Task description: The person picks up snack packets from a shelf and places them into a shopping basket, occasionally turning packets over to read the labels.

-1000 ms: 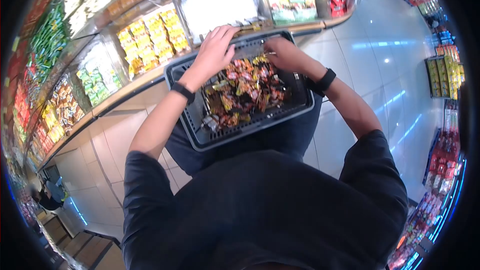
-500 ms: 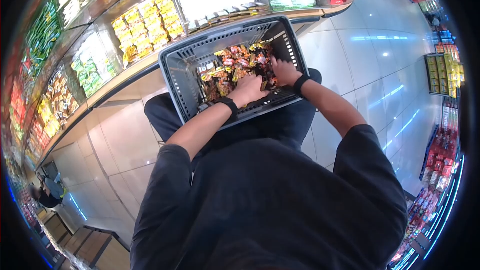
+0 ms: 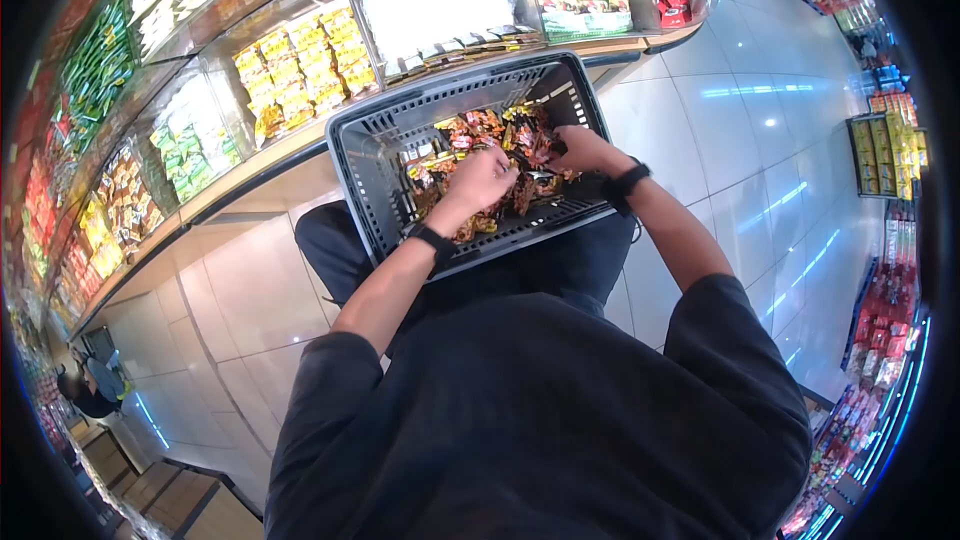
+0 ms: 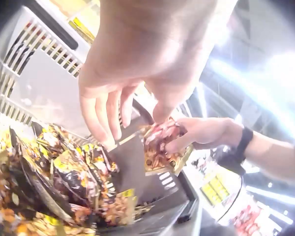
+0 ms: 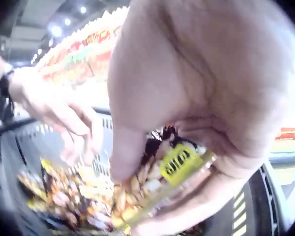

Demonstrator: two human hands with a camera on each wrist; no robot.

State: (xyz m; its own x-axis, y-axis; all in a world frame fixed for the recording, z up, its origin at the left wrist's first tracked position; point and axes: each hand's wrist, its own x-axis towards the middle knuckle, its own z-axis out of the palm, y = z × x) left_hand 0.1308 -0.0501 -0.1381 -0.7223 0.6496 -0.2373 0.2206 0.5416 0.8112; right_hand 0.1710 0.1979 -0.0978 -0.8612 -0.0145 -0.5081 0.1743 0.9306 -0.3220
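A grey plastic shopping basket (image 3: pixel 352 198) rests on the person's lap, with many small printed snack packets (image 3: pixel 432 168) heaped inside. My right hand (image 3: pixel 583 150) is over the basket's right side and grips one packet (image 5: pixel 152 184) with a clear window and a yellow label, thumb on one face and fingers behind it. Above the middle of the heap, my left hand (image 3: pixel 480 183) hangs with its fingers (image 4: pixel 108 118) loosely bent downward and nothing visible between them. The fingertips of that hand come close over the packets in the left wrist view.
Beyond the basket runs a wooden-edged shelf (image 3: pixel 225 175) with clear bins of yellow packets (image 3: pixel 305 65), green packets (image 3: pixel 190 155) and white bags. Shelves of red goods (image 3: pixel 880 335) curve along the right. Tiled floor (image 3: pixel 715 145) lies between. Another person (image 3: pixel 90 390) is at far left.
A second ago the left hand was at the basket's far edge; it came back down over the heap, then lifted slightly. The right hand now holds a packet. The basket tilted and shifted a little.
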